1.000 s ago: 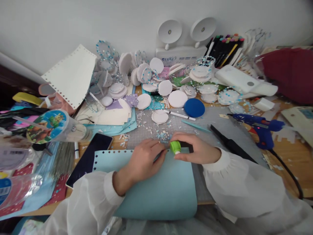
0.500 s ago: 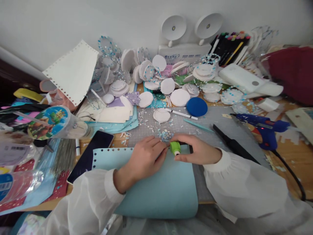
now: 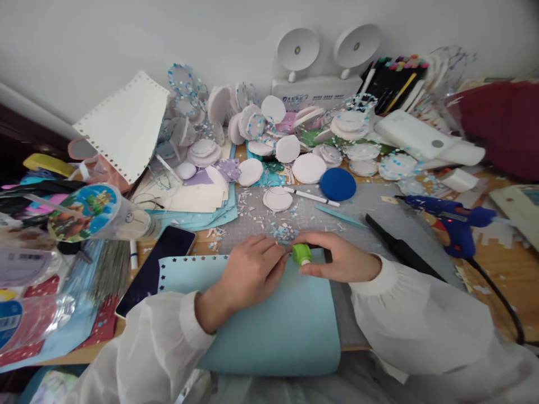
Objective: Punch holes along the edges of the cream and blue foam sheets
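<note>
A light blue sheet of paper (image 3: 278, 331) hangs over the table's front edge, with small flower-shaped holes along its top and upper left edges. My right hand (image 3: 341, 259) grips a small green craft punch (image 3: 301, 254) at the sheet's top edge, thumb on its near side and fingers behind. Just left of the punch, my left hand (image 3: 252, 269) lies over the top edge with fingers together, holding the paper; its fingertips are partly hidden. Tiny blue and white paper cutouts (image 3: 284, 231) are heaped beyond the hands.
A blue hot glue gun (image 3: 455, 219) with a cord and black scissors-like tool (image 3: 400, 247) lie right. A dark phone (image 3: 155, 269) and a lidded cup (image 3: 92, 210) are left. White discs (image 3: 309, 168), a blue disc (image 3: 338, 184) and a white pen (image 3: 311, 196) lie beyond.
My right thumb has moved slightly closer to the green craft punch. Both hands and the paper otherwise stay in place; the camera view has shifted a little.
</note>
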A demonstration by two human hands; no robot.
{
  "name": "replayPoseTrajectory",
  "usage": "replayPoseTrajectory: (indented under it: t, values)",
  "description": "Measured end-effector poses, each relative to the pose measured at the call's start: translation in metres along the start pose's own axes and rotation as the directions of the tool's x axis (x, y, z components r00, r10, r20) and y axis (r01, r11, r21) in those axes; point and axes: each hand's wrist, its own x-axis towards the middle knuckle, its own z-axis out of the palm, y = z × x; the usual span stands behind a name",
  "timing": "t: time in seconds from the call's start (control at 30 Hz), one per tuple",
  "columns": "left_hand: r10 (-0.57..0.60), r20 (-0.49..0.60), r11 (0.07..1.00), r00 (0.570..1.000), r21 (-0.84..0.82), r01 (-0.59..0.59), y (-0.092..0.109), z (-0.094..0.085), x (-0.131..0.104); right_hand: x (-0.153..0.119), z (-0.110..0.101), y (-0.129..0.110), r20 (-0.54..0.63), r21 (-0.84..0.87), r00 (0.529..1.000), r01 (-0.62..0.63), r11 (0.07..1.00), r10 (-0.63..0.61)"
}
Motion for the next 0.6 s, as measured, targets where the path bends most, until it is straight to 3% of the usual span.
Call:
replayPoseTrajectory:
  t: [0.6]
  values:
    - [0.021,-0.002,0.998,1.000,0.055,-0.020,0.0002,0.0036,-0.0013,-0.0003,0.0084,-0.0065,-0.036,-0.088,0.999,0.012,0.996,-0.015]
